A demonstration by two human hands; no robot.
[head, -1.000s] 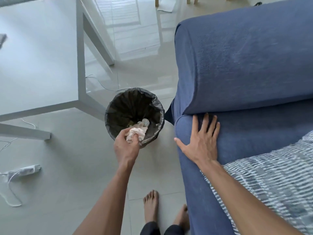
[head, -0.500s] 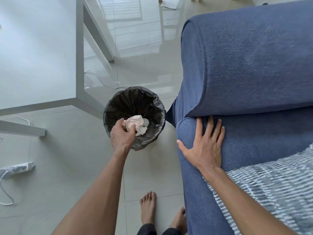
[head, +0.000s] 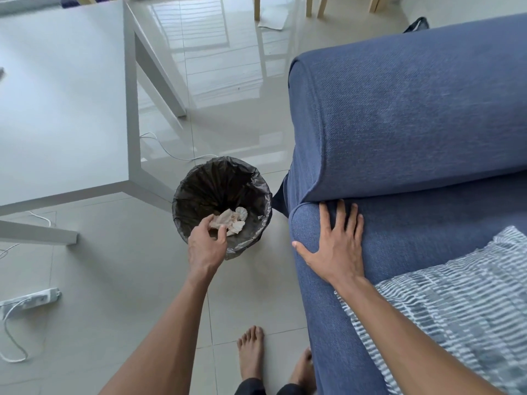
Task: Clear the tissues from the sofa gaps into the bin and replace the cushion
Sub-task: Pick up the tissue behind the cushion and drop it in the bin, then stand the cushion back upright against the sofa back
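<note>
A small round bin (head: 219,181) with a black liner stands on the floor beside the blue sofa (head: 413,115). Crumpled white tissues (head: 232,220) lie inside it, just past my fingertips. My left hand (head: 206,246) hovers over the bin's near rim, fingers spread and loose around nothing. My right hand (head: 336,243) rests flat, fingers apart, on the sofa seat, its fingertips at the gap under the thick blue bolster. A grey-and-white striped cushion (head: 456,306) lies on the seat under my right forearm.
A white table (head: 62,109) stands to the left, one leg close to the bin. A white power strip (head: 31,300) and cables lie on the tiled floor at the lower left. My bare feet (head: 251,352) are beside the sofa front.
My left hand, shut on the tissue wad a second ago, moved over the bin and spread its fingers; the wad now lies in the bin. The right hand stayed put.
</note>
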